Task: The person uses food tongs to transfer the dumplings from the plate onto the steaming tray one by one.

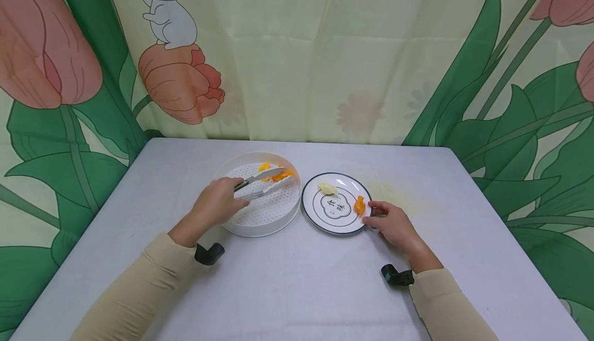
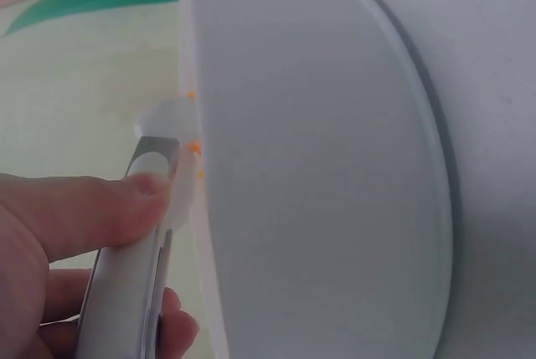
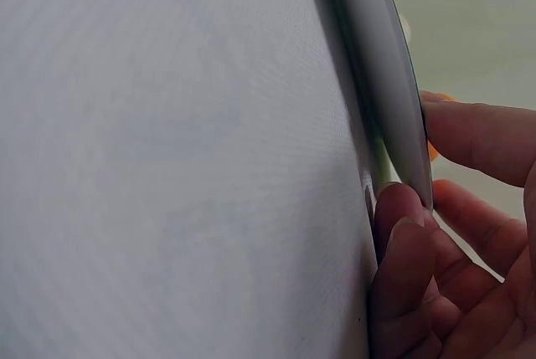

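Observation:
My left hand (image 1: 215, 201) grips a pair of tongs (image 1: 269, 174) with metal handles (image 2: 126, 292) and pale tips. Their spread tips reach over a round white steamer tray (image 1: 262, 231) with a perforated floor. At the tips lies an orange dumpling-like piece (image 1: 281, 176), with a yellow piece (image 1: 264, 167) just beside it. My right hand (image 1: 394, 225) pinches the right rim of a white plate (image 1: 325, 221), thumb on top and fingers beneath the edge. On the plate sit a cream dumpling (image 1: 327, 189) and an orange piece (image 1: 359, 206), the latter close to my fingertips.
Tray and plate stand side by side, almost touching, on a table with a white cloth (image 1: 297, 289). Behind the table's far edge hangs a curtain (image 1: 297, 72) printed with tulips and a white cartoon animal. A black wrist camera (image 1: 210, 254) sits under my left forearm.

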Available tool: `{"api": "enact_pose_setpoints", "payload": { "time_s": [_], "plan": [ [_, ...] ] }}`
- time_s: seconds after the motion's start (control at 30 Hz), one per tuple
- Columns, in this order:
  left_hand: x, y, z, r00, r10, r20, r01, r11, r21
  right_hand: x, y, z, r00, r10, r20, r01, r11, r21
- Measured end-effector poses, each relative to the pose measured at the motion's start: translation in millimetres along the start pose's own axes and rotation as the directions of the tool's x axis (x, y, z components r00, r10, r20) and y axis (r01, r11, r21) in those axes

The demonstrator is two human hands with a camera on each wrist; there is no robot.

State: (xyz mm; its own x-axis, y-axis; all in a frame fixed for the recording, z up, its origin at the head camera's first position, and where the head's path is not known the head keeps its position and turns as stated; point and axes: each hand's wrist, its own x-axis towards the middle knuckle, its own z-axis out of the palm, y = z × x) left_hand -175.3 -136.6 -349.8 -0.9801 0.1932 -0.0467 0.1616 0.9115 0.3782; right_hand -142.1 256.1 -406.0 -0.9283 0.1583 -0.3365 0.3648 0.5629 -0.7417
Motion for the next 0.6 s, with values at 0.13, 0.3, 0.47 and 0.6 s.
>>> {"api": "enact_pose_setpoints", "payload": {
  "time_s": [0.13,0.3,0.47,0.6],
  "plan": [
    [-0.2,1.5,3.5,1.000,-0.008,0.013,0.008,1.000,0.010,0.7,0.1,0.0,1.000,0.001,0.000,-0.001,1.000,0.001],
    [-0.7,2.6,7.7,1.000,-0.004,0.009,0.004,1.000,0.012,0.3,0.0,0.2,1.000,0.000,0.000,0.000,1.000,0.000],
    [-0.8,1.8,9.5,1.000,0.014,-0.007,-0.014,1.000,0.017,-0.4,-0.7,0.0,1.000,0.003,-0.003,-0.003,1.000,0.001],
    [-0.4,4.3,7.3,1.000,-0.001,-0.007,0.001,1.000,0.014,0.3,-0.7,-0.1,1.000,-0.001,-0.003,0.001,1.000,0.003]
  ]
}}
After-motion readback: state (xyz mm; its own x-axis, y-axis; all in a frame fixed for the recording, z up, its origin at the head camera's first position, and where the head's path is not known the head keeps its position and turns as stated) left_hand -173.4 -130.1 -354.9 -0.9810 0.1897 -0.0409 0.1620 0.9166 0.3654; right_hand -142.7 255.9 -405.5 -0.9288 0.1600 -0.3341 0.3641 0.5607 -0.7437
